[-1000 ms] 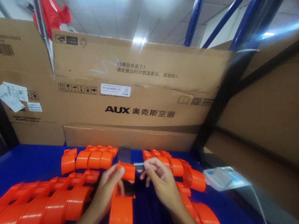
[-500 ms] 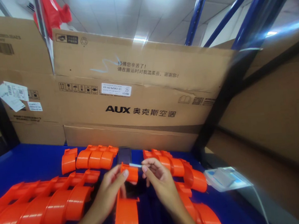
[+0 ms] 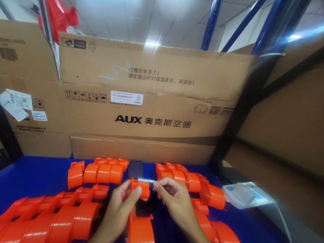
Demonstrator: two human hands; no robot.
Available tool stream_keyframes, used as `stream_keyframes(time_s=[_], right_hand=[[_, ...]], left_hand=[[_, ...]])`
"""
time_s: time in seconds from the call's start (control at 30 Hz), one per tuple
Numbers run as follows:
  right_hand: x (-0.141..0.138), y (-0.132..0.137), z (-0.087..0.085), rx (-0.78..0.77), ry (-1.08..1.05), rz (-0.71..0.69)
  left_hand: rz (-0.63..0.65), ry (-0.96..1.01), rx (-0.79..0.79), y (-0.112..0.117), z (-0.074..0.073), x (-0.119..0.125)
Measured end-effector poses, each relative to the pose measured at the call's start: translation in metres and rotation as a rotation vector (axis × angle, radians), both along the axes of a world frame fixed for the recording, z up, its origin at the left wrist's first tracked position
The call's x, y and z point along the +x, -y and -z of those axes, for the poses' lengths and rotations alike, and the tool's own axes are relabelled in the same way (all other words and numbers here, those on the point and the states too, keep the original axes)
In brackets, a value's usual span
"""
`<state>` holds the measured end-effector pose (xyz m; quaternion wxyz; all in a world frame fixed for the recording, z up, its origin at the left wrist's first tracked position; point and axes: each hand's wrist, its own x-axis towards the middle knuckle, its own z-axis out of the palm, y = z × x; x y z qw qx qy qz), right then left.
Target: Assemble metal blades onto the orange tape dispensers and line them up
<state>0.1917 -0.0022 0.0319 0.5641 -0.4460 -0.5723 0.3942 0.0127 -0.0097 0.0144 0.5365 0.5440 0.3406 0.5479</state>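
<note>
The left hand (image 3: 122,202) grips an orange piece (image 3: 142,190); the right hand (image 3: 175,199) pinches a pale strip (image 3: 145,180), its long axis running toward nine o'clock, along the piece's upper edge.

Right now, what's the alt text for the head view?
The left hand holds a curved orange part; the right hand pinches a small pale strip at its upper edge. More orange parts lie in rows on a blue surface, before a cardboard panel printed AUX.

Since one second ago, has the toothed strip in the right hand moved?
Yes: the toothed strip has moved left, judged against the AUX lettering on the cardboard.
</note>
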Motion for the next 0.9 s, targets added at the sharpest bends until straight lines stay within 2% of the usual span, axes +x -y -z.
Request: stream_keyframes(time_s=[0.17,0.4,0.67,0.8,0.9], right_hand=[[-0.005,0.004,0.001,0.087,0.072,-0.068],[-0.007,0.011,-0.01,0.193,0.325,-0.2],[0.0,0.011,-0.013,0.237,0.398,-0.254],[0.001,0.006,-0.005,0.255,0.423,-0.253],[-0.001,0.0,0.011,0.21,0.399,-0.149]], left_hand=[[0.01,-0.001,-0.005,0.001,-0.001,0.001],[-0.056,0.057,-0.019,-0.003,0.0,-0.002],[0.036,0.098,-0.003,-0.009,-0.006,-0.005],[0.047,0.119,-0.028,-0.012,-0.001,-0.007],[-0.054,0.16,-0.127,-0.017,0.006,-0.013]])
